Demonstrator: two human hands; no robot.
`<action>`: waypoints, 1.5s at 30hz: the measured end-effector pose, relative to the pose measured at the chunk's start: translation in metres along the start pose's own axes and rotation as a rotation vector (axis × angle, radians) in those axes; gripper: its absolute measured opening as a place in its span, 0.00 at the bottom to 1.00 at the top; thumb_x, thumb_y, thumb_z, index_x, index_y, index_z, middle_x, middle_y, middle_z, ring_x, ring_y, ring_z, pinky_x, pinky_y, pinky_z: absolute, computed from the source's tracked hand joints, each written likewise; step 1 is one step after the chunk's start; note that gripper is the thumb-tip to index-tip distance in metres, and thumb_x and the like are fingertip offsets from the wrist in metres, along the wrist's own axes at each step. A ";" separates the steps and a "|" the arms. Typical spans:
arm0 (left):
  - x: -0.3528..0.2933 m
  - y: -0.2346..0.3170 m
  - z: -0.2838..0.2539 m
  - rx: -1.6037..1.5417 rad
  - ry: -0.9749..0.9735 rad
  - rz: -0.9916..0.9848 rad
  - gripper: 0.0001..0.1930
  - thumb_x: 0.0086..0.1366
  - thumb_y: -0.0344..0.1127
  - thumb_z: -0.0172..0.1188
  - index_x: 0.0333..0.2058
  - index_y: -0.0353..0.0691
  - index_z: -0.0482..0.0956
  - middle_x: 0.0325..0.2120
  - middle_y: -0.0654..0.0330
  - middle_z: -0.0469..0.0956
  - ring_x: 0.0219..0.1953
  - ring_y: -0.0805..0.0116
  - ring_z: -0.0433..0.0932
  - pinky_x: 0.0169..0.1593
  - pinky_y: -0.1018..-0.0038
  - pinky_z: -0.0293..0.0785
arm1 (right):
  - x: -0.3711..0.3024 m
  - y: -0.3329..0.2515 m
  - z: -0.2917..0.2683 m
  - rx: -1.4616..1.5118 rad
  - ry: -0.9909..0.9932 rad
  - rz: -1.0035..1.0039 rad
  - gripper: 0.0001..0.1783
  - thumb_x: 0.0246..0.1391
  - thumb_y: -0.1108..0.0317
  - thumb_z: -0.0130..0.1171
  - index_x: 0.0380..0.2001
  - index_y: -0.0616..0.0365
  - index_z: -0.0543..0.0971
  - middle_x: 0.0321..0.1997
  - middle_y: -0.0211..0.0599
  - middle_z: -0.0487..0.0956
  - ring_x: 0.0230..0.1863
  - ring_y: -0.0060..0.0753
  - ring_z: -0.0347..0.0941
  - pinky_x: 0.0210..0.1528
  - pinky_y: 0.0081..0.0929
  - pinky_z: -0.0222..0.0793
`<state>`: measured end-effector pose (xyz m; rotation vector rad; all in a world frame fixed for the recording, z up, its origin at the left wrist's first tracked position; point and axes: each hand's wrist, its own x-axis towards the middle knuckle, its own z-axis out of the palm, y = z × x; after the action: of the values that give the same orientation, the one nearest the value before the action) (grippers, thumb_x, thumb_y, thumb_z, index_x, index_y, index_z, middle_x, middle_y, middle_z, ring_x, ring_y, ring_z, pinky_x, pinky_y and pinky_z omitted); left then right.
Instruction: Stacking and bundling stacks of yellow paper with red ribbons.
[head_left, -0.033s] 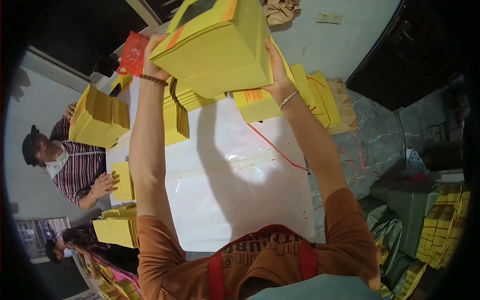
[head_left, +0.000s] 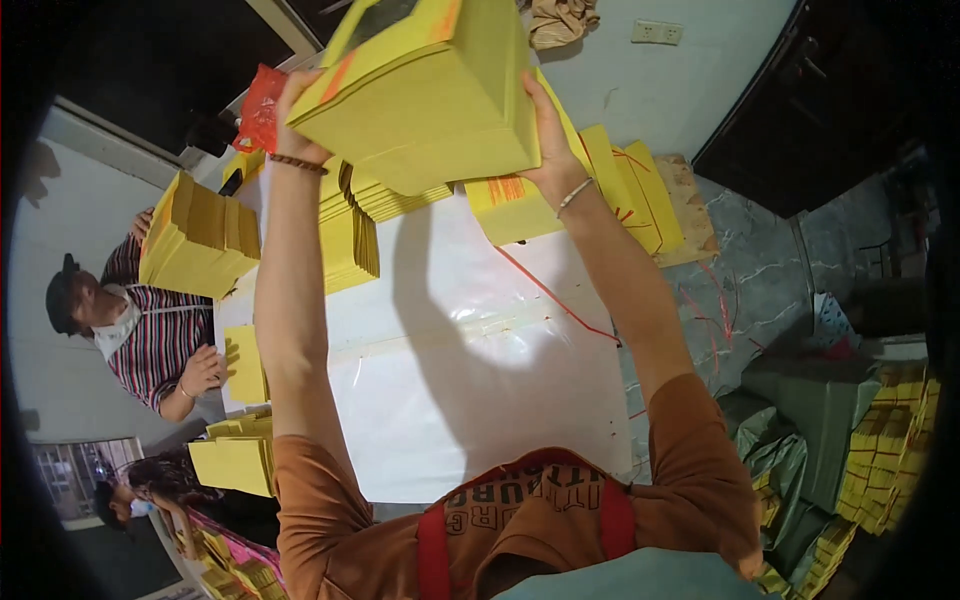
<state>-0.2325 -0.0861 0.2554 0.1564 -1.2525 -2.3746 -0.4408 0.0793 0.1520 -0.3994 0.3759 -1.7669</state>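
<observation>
A thick stack of yellow paper (head_left: 425,125) is held up above the far side of the white-covered table (head_left: 480,400). My left hand (head_left: 300,138) grips its left side and my right hand (head_left: 556,155) presses its right side; fingers behind the stack are hidden. Orange marks and a dark patch show on its upper face, partly cut off by the top edge. Below and behind it lie more yellow paper stacks (head_left: 350,245), their edges fanned. Near my right wrist lies another yellow stack (head_left: 520,215) with orange marks, and a red strap (head_left: 558,300) trails from it across the table.
Red-tied yellow bundles (head_left: 640,195) rest on a wooden board (head_left: 690,215) at the right. A co-worker in a striped top (head_left: 165,335) stands left beside a tall yellow stack (head_left: 195,245); another person (head_left: 165,490) is lower left. A red plastic bag (head_left: 260,110) lies far left.
Both hands and the held stack have shifted slightly to the left. My grip on the stack looks the same.
</observation>
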 end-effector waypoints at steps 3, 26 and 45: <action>-0.031 0.033 0.007 0.088 0.014 0.105 0.19 0.60 0.40 0.47 0.41 0.29 0.74 0.38 0.50 0.78 0.38 0.61 0.78 0.44 0.69 0.74 | -0.013 0.008 0.040 0.062 -0.138 0.002 0.29 0.55 0.47 0.49 0.52 0.57 0.68 0.50 0.38 0.73 0.50 0.34 0.70 0.52 0.34 0.68; -0.359 -0.237 0.167 0.058 0.546 -0.038 0.43 0.45 0.29 0.47 0.64 0.43 0.44 0.64 0.58 0.47 0.65 0.63 0.47 0.65 0.69 0.46 | -0.372 0.160 -0.085 0.145 0.236 0.411 0.29 0.60 0.46 0.42 0.57 0.54 0.64 0.54 0.35 0.70 0.52 0.30 0.68 0.51 0.30 0.68; -0.373 -0.250 0.154 0.308 0.498 -0.189 0.33 0.61 0.53 0.49 0.60 0.42 0.56 0.59 0.59 0.58 0.61 0.65 0.56 0.60 0.66 0.52 | -0.388 0.093 -0.080 -1.708 0.363 0.077 0.18 0.54 0.60 0.51 0.45 0.57 0.74 0.37 0.44 0.73 0.31 0.40 0.71 0.36 0.34 0.67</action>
<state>-0.0297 0.3146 0.1040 0.9358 -1.3783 -2.0797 -0.3134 0.4399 0.0126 -1.1793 2.1085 -1.0180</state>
